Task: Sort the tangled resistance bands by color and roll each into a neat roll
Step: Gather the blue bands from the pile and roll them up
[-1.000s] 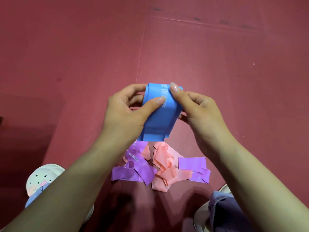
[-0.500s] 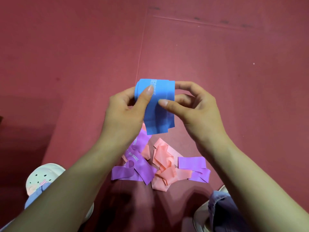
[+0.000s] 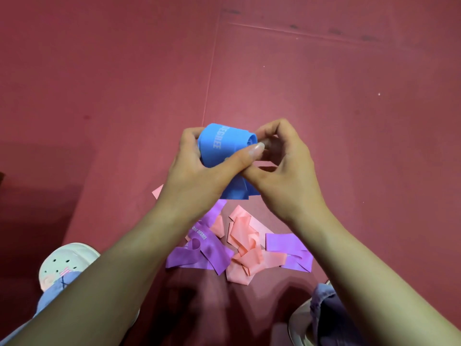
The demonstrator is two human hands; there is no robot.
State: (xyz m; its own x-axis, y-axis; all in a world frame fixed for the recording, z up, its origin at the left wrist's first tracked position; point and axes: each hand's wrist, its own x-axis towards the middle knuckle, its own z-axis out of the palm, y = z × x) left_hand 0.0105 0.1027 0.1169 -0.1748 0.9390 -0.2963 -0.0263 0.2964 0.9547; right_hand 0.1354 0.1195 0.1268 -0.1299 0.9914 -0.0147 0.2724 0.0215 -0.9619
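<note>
Left hand [image 3: 197, 176] grips the half-rolled blue band [image 3: 224, 148], right hand [image 3: 287, 178] pinches its end, above tangled purple bands [image 3: 212, 254] and pink bands [image 3: 245, 248].

L hand [image 3: 197, 176] covers the left side of blue band [image 3: 224, 146]; its print shows only in part. Band's loose end is mostly behind both hands. R hand [image 3: 287, 181] fingers [image 3: 272, 146] are in dark shadow, tips hard to see. L arm hides bits of purple band [image 3: 207, 253] & pink band [image 3: 247, 245]. L shoe [image 3: 64, 260] is part hidden; R shoe [image 3: 298, 318] is cut off at the bottom.
</note>
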